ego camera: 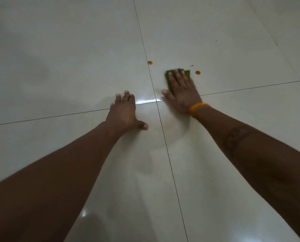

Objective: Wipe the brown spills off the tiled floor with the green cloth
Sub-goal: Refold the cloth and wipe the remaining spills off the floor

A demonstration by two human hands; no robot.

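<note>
— Where is the green cloth [170, 81]?

— Your right hand [181, 91] lies flat on top of it, fingers spread, pressing it onto the tiled floor [75, 49]. That grip is not closed around the cloth.

— And the brown spills?

— One brown spot [197, 72] sits just right of the cloth. Another brown drop [150, 62] lies up and left of the cloth, by the tile line.

— My other hand?

— Your left hand [123, 110] rests open on the floor, left of the cloth, holding nothing.
</note>
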